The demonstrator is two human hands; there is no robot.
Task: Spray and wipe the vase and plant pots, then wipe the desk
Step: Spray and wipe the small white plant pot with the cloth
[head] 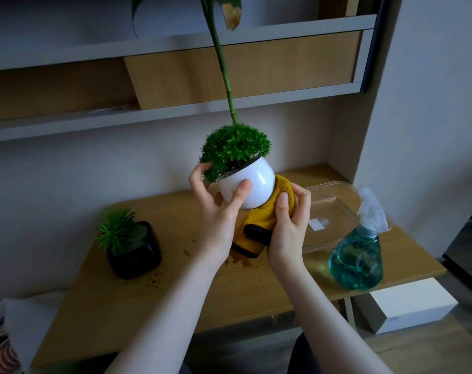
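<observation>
The scene is dim and bluish, lit softly from about 3 o'clock, so the wall (pixel 431 103) there reads palest while the corner at 7 o'clock sinks into murk. A bright streak of glare sits on the white pot (pixel 252 184), and the spray bottle (pixel 357 255) glows through. Wide-angle bending curves the shelves (pixel 175 112) toward the edges, and the 6 o'clock rim is blurred.

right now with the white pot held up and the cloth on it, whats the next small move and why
Probably turn the white pot a little in the left hand so the yellow cloth, pressed by the right hand against its lower right side, reaches the front, which the cloth does not yet cover.
</observation>
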